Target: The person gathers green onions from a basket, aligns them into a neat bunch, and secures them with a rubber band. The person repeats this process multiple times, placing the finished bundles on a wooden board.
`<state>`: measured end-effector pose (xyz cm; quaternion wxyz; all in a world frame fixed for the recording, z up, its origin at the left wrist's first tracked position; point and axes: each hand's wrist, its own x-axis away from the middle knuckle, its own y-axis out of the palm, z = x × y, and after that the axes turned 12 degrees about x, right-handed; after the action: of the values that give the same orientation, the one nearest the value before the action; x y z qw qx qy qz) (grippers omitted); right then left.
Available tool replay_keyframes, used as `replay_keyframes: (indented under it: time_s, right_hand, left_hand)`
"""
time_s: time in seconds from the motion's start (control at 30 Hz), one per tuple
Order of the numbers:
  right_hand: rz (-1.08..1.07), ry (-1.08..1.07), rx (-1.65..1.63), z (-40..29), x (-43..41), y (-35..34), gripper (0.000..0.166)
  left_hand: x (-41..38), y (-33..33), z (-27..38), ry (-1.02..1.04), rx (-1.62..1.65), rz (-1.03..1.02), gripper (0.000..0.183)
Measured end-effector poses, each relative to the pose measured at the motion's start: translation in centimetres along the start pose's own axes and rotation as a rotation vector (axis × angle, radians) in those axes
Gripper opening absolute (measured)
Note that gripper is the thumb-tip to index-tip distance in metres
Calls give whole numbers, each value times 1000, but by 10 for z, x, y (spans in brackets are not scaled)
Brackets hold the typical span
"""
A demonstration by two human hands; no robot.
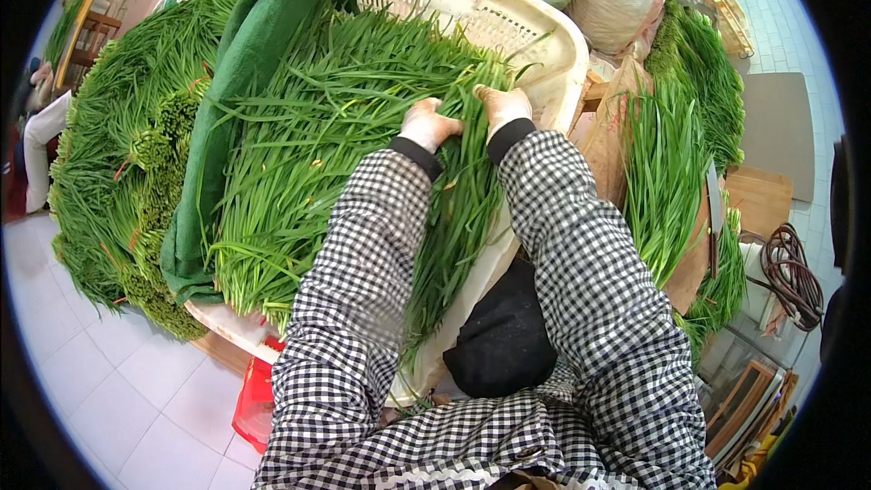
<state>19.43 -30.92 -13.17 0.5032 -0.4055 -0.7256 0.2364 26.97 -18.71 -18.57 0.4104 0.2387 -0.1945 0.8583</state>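
Long flat-leaved Chinese chives (306, 122) lie heaped in a large white plastic basket (568, 27) before me. My left hand (430, 124) and my right hand (502, 105) are close together near the basket's right side, on either side of a bunch of these leaves (469, 133). Each hand touches the bunch with its fingers partly sunk in the leaves; how firmly they grip cannot be told. A green cloth (235, 88) is folded over the basket's left side, against the heap. Black-and-white checked sleeves cover both arms.
Tied chive bundles (150, 143) are stacked at left. To the right, loose chives (660, 177) lie beside a knife (714, 211). A filled sack (619, 0) stands at the upper right, a coiled cable (789, 272) hangs lower down. A red container (255, 405) sits below the basket. A person's sleeve (44, 150) shows far left.
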Motion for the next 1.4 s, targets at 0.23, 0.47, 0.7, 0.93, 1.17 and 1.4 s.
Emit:
replay_keyframes:
  time_s: [0.23,0.47,0.7,0.93,1.17,1.4]
  right_hand:
    - [153,-362,264,8,33,-22,62]
    - [-168,-632,-443,4,48,-5,80]
    - [-544,-144,-516,-20,70,-11,139]
    - [-295,-125,-556,25,-7,32,81]
    - [-728,-494,-995,48,73,-41,94]
    - [-682,-717,-923,27,119,-60,91]
  left_hand:
    - [26,-51,-9,104,400,-29,60]
    - [54,-80,-7,203,512,-30,47]
    - [72,-97,-22,201,348,199,64]
    - [113,-82,28,387,-580,531,76]
    - [121,-65,91,612,-47,200,69]
    - [146,-70,99,445,671,-306,71]
